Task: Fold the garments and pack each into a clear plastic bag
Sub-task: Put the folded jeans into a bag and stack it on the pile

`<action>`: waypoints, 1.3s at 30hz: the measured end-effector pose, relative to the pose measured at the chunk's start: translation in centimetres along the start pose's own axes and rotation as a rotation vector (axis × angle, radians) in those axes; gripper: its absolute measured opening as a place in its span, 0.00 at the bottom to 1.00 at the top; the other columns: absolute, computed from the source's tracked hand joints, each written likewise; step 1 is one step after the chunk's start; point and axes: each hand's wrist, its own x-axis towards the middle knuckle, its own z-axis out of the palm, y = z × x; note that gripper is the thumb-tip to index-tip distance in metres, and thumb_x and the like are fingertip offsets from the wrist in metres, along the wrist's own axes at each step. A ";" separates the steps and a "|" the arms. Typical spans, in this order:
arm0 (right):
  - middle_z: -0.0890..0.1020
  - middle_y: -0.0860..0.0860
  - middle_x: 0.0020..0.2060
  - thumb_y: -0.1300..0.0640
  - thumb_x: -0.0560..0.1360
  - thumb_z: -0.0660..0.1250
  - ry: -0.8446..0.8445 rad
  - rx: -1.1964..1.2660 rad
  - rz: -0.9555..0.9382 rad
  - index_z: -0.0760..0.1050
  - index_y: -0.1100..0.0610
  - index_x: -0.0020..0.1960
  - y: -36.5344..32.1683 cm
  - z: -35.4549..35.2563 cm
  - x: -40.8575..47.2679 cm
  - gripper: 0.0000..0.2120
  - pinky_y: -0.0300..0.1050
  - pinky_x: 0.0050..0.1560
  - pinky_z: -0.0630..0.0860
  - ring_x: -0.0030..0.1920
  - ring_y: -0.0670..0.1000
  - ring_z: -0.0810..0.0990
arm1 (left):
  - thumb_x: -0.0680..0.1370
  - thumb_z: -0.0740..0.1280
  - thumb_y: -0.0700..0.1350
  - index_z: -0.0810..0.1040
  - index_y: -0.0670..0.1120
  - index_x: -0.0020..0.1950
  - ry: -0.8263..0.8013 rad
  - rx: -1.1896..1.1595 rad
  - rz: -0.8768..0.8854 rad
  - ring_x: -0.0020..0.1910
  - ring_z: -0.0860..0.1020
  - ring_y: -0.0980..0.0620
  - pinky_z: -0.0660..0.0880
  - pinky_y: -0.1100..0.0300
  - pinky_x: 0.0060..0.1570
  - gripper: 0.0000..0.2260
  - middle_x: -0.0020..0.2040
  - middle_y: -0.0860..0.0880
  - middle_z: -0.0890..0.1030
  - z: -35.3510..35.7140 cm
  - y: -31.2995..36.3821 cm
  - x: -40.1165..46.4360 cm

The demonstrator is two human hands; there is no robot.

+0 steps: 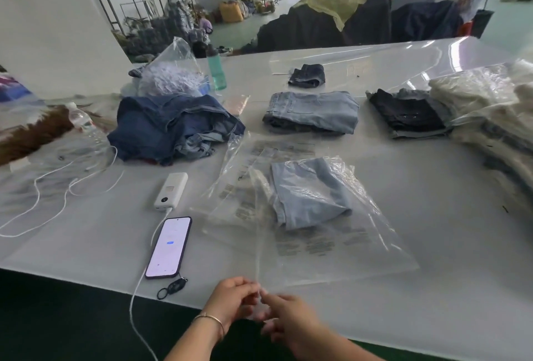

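Note:
A folded light-blue denim garment (310,192) lies inside a clear plastic bag (340,248) with printed text, flat on the white table (432,245). At the table's near edge my left hand (235,300) and my right hand (288,317) meet and pinch the bag's near corner between fingertips. A heap of unfolded dark-blue denim (173,127) sits at the left. Folded light jeans (313,112), a folded black piece (409,114) and a small dark piece (307,75) lie farther back.
A phone (168,246) on a white cable and a power bank (170,191) lie left of the bag. Bagged garments (490,118) pile up at the right. A teal bottle (216,68), a bag of packets (170,72) and a water bottle (82,121) stand behind.

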 end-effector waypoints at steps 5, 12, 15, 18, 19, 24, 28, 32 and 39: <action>0.79 0.57 0.25 0.64 0.77 0.68 0.182 0.265 -0.047 0.74 0.66 0.41 -0.4 2.9 1.8 0.07 0.39 0.21 0.71 0.21 0.50 0.76 | 0.76 0.66 0.32 0.78 0.38 0.37 -0.041 0.046 0.023 0.37 0.79 0.42 0.79 0.44 0.46 0.08 0.35 0.37 0.80 0.0 0.4 0.1; 0.73 0.55 0.26 0.64 0.78 0.65 0.439 0.160 -0.151 0.71 0.62 0.35 -1.9 -0.1 1.8 0.13 0.38 0.23 0.64 0.23 0.49 0.69 | 0.76 0.70 0.41 0.80 0.40 0.37 0.022 0.315 0.186 0.27 0.74 0.53 0.74 0.64 0.28 0.08 0.27 0.49 0.77 -1.1 0.9 1.1; 0.71 0.55 0.26 0.65 0.79 0.64 0.595 0.255 -0.196 0.69 0.61 0.34 -3.2 -6.4 0.2 0.15 0.39 0.23 0.63 0.23 0.49 0.68 | 0.77 0.69 0.39 0.78 0.41 0.35 0.028 0.365 0.203 0.27 0.72 0.52 0.71 0.61 0.30 0.10 0.25 0.49 0.76 -3.3 1.5 2.1; 0.71 0.55 0.22 0.66 0.78 0.64 0.735 0.358 -0.189 0.69 0.61 0.33 -4.2 -13.1 -1.6 0.15 0.33 0.18 0.61 0.16 0.45 0.67 | 0.75 0.70 0.37 0.77 0.41 0.33 0.043 0.411 0.220 0.25 0.71 0.51 0.69 0.62 0.30 0.11 0.25 0.48 0.75 -5.4 1.9 3.0; 0.71 0.53 0.20 0.67 0.78 0.64 0.761 0.370 -0.163 0.69 0.62 0.33 -4.4 -14.9 -2.2 0.14 0.31 0.18 0.60 0.14 0.44 0.66 | 0.75 0.70 0.36 0.76 0.41 0.32 0.040 0.430 0.219 0.24 0.71 0.51 0.69 0.63 0.30 0.11 0.25 0.47 0.75 -5.9 2.0 3.2; 0.71 0.55 0.22 0.68 0.75 0.67 0.723 0.112 -0.032 0.72 0.64 0.35 -4.7 -19.1 -3.4 0.11 0.33 0.20 0.60 0.16 0.48 0.67 | 0.73 0.72 0.37 0.76 0.40 0.33 -0.102 0.656 0.177 0.25 0.73 0.51 0.69 0.63 0.30 0.10 0.26 0.45 0.78 -6.6 3.5 3.9; 0.74 0.57 0.34 0.57 0.71 0.74 0.915 -0.280 -0.179 0.72 0.59 0.38 -7.6 -18.2 -2.0 0.12 0.44 0.35 0.64 0.34 0.54 0.72 | 0.68 0.78 0.43 0.82 0.47 0.44 0.061 0.587 0.272 0.40 0.80 0.52 0.75 0.55 0.46 0.08 0.41 0.48 0.84 -5.3 6.9 6.1; 0.75 0.61 0.58 0.51 0.71 0.75 0.845 -0.269 -0.239 0.67 0.66 0.66 -11.3 -16.4 1.3 0.32 0.43 0.47 0.68 0.53 0.57 0.75 | 0.71 0.75 0.55 0.74 0.46 0.62 0.060 0.402 0.261 0.51 0.80 0.48 0.73 0.53 0.47 0.24 0.54 0.46 0.81 -0.6 10.7 8.6; 0.75 0.54 0.34 0.50 0.69 0.76 0.577 -0.022 -0.122 0.75 0.61 0.50 -15.9 -13.7 2.5 0.19 0.34 0.19 0.60 0.20 0.45 0.66 | 0.65 0.76 0.62 0.79 0.42 0.36 0.093 0.235 0.086 0.25 0.70 0.50 0.66 0.60 0.31 0.22 0.26 0.47 0.74 3.9 13.8 11.3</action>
